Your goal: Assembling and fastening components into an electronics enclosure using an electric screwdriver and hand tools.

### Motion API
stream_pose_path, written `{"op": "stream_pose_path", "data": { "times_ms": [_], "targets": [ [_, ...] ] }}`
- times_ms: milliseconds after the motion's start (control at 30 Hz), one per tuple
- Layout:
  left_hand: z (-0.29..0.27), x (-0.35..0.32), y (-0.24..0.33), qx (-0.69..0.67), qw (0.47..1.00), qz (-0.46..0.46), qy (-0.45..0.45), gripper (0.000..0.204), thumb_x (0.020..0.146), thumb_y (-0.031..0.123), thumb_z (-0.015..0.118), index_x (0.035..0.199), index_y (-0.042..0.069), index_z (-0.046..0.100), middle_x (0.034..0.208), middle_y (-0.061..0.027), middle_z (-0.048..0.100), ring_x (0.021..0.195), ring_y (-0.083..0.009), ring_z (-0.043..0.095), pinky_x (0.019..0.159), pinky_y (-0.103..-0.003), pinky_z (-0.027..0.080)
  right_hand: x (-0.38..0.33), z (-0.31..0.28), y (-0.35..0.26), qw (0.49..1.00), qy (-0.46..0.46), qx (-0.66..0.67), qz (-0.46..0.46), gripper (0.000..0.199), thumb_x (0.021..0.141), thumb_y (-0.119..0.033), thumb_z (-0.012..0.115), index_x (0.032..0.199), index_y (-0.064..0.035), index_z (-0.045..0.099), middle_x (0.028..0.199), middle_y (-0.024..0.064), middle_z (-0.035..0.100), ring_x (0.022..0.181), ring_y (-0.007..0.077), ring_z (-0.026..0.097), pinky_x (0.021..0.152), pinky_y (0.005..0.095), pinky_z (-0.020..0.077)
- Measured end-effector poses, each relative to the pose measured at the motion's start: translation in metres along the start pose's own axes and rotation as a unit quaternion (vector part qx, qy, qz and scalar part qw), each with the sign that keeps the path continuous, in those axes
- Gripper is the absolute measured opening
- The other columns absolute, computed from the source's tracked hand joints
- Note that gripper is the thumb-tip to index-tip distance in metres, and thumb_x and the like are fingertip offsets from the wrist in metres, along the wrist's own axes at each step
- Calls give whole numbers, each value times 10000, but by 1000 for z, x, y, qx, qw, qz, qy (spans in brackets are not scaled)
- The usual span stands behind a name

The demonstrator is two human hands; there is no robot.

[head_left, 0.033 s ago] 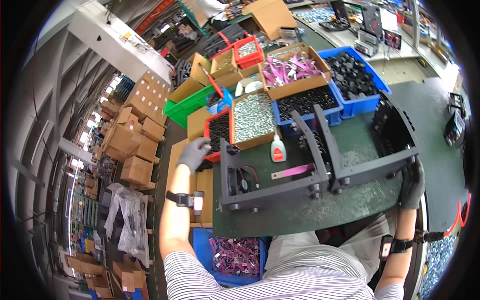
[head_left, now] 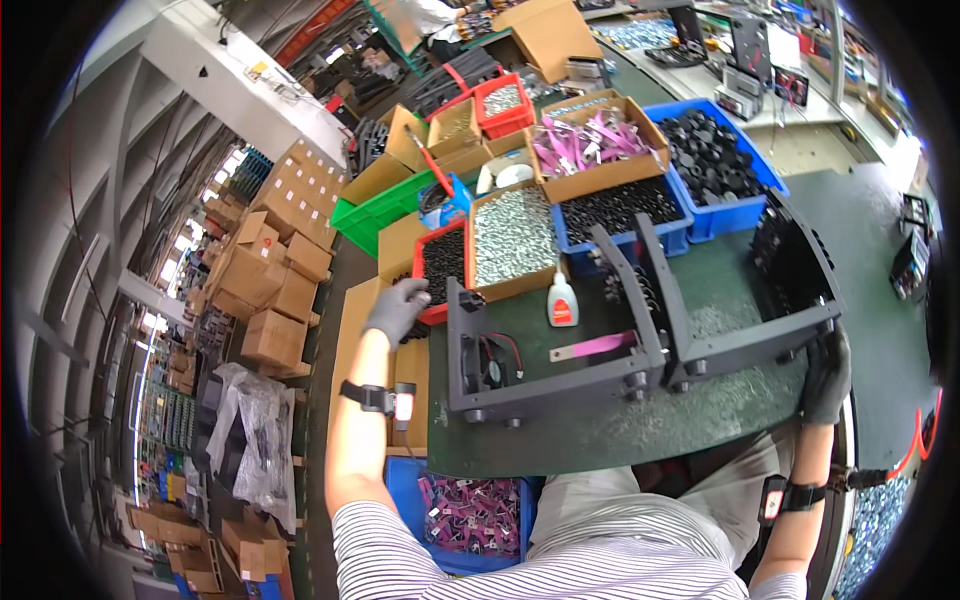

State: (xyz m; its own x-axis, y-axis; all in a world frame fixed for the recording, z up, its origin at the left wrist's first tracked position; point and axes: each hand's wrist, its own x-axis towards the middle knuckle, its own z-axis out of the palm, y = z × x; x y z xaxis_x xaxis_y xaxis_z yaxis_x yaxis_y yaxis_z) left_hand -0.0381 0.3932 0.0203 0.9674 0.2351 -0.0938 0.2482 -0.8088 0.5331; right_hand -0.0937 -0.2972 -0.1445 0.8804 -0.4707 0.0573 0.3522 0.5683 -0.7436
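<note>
My left hand [head_left: 398,310], in a grey glove, hovers by the near left side of a red bin of small black screws [head_left: 443,262]. Its fingers are curled together; whatever is between them is too small to make out. My right hand [head_left: 825,380], also gloved, grips the right end of a black metal frame [head_left: 750,338], its fingertips partly hidden. To the left stands a second black frame [head_left: 550,388], with round black feet along its near side and a small fan [head_left: 494,362] inside. A pink-and-silver metal strip [head_left: 595,346] and a white glue bottle [head_left: 562,302] are beside it.
Behind the frames are a carton of silver screws [head_left: 512,235], a blue bin of black screws [head_left: 620,210], a carton of pink-wrapped strips [head_left: 595,145] and a blue bin of black rubber feet [head_left: 710,160]. A blue crate of pink-wrapped parts [head_left: 475,510] stands below the green table [head_left: 570,445].
My left hand has shifted slightly right, closer to the red bin. My right hand stays on the frame, and the whole view has moved a little.
</note>
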Motion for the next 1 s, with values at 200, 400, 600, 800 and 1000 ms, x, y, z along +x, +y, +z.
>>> {"op": "stream_pose_path", "data": {
  "times_ms": [200, 400, 600, 800, 1000],
  "targets": [
    [33, 41, 0, 170, 985, 30, -25, 657, 880, 447, 633, 1432, 133, 467, 1413, -224, 497, 1306, -363, 487, 1077, -439, 414, 2, -2, 2, 999, -6, -38, -3, 481, 1025, -274, 415, 1381, 41, 488, 1411, 157, 521, 1323, 255, 476, 1127, 412, 346],
    [39, 53, 25, 195, 978, -40, -67, 603, 883, 391, 624, 1407, 135, 470, 1421, -249, 470, 1304, -397, 482, 1070, -450, 423, 3, -23, -1, 999, -29, -22, 4, 480, 1028, -264, 404, 1381, 51, 484, 1413, 154, 516, 1315, 273, 480, 1143, 413, 337],
    [42, 68, 8, 127, 990, -42, -53, 432, 875, 303, 594, 1253, 93, 604, 1221, -212, 641, 1202, -371, 578, 1012, -439, 460, -88, -45, -49, 984, 94, -98, 112, 475, 1029, -324, 467, 1380, -6, 486, 1212, 163, 623, 1089, 261, 622, 988, 413, 501],
    [32, 84, -30, -497, 845, -194, -42, 228, 878, 71, 525, 1097, 79, 587, 762, -42, 587, 586, -152, 581, 553, -310, 583, -153, -40, -131, 768, -134, -451, 434, 406, 870, -241, 612, 1142, 60, 627, 842, 184, 695, 712, 317, 701, 642, 381, 602],
    [17, 87, -35, -596, 775, -171, -118, 207, 967, 125, 544, 1150, 39, 591, 844, -31, 587, 674, -100, 590, 560, -197, 538, -135, -102, -201, 697, 37, -511, 502, 326, 839, -191, 597, 1021, 72, 662, 763, 183, 680, 665, 320, 692, 595, 387, 587]
  ]
}}
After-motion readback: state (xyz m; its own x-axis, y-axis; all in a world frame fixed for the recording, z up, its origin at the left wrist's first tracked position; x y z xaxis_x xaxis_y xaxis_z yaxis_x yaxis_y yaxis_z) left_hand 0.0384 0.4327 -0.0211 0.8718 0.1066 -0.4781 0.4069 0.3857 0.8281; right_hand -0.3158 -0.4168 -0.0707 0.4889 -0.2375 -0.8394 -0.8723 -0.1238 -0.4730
